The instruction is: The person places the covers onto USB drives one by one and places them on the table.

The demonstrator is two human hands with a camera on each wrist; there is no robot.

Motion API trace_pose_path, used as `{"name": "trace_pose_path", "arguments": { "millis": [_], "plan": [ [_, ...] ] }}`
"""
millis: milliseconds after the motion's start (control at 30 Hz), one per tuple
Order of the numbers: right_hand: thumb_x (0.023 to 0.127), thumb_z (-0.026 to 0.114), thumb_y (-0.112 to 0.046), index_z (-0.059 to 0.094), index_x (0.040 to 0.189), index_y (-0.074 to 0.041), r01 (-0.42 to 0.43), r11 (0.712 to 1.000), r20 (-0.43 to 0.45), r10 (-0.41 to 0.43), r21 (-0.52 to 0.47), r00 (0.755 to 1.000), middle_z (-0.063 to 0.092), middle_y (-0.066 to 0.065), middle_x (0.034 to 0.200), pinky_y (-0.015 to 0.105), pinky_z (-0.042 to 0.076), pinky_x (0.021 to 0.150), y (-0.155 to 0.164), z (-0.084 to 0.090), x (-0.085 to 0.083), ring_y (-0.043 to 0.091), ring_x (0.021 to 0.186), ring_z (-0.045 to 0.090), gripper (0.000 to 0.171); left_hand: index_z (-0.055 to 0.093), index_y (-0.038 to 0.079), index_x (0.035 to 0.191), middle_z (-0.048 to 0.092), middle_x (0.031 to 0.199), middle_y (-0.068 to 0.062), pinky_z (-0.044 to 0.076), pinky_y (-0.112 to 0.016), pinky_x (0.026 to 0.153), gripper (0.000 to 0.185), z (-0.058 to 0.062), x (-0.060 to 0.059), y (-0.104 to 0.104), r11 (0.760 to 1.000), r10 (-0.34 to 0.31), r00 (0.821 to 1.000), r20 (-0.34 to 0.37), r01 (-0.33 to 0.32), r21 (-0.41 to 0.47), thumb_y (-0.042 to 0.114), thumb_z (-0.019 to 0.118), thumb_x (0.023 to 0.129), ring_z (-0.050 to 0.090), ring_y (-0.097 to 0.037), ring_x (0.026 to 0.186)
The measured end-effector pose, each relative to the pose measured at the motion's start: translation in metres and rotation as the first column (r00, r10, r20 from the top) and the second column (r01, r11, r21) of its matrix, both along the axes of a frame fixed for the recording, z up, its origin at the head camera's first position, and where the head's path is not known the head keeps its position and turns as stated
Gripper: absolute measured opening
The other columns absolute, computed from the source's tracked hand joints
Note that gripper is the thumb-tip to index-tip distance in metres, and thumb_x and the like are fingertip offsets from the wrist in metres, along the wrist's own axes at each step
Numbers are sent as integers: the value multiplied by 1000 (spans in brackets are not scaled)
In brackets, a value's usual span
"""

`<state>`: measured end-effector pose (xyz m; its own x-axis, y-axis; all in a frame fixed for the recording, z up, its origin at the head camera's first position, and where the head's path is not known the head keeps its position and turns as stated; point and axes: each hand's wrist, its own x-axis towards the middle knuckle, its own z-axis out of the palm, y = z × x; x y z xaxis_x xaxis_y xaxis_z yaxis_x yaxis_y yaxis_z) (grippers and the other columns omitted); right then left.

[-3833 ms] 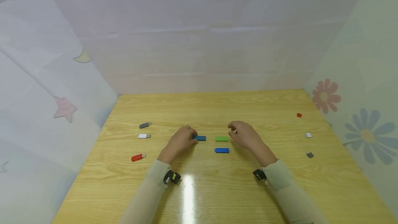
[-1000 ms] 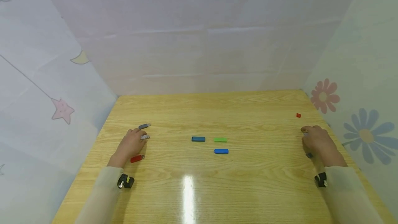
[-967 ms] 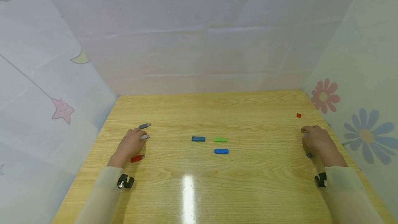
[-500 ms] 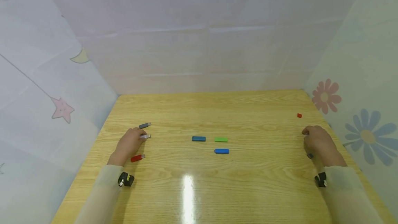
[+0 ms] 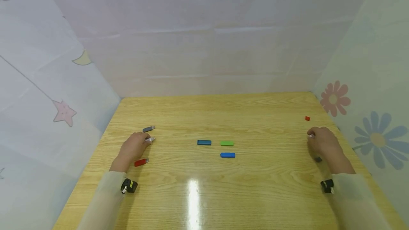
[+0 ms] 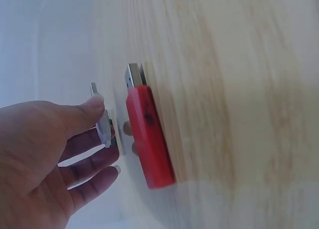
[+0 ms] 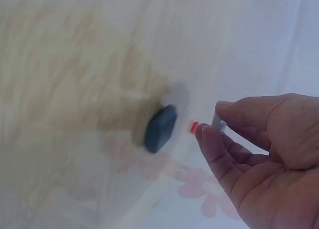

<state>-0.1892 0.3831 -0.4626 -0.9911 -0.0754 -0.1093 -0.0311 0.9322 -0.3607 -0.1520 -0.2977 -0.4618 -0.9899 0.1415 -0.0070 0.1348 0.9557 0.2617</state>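
six usb sticks (image 5: 148, 139) (three caps (image 5: 307, 118))

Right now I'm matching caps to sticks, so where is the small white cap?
The small white cap is pinched in the right hand near the table's right edge, between the small red cap and the small dark grey cap.

table (image 5: 211, 194) | centre: teal drive (image 5: 203, 142), green drive (image 5: 227, 143), blue drive (image 5: 227, 155)
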Motion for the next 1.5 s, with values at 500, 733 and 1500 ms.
{"name": "trace_pose_path", "arguments": {
  "millis": [500,733,1500],
  "plan": [
    [102,61,-16,60,125,10,-29,994,-58,23,-103,998,62,33,117,59,50,80,-31,5,8,49,103,60,35,68,5,112,69,96,-8,54,-45,72,18,7,2,18,999,-31,999,-43,31,9,19,64,102,63,-25,86],
    [102,62,-16,63,125,5,-53,987,-105,37,-149,994,66,27,112,56,51,76,-47,3,14,43,96,62,31,67,5,112,70,102,-10,56,-47,78,18,7,6,24,998,-35,998,-60,38,44,19,65,102,67,-28,92],
    [103,62,-17,67,126,-3,-113,962,-151,77,-248,986,71,19,115,52,57,79,-111,10,34,37,100,67,28,70,9,113,69,103,-4,54,-42,80,18,5,11,59,984,-80,997,-9,80,159,21,62,103,62,-23,95]
  ]
}}
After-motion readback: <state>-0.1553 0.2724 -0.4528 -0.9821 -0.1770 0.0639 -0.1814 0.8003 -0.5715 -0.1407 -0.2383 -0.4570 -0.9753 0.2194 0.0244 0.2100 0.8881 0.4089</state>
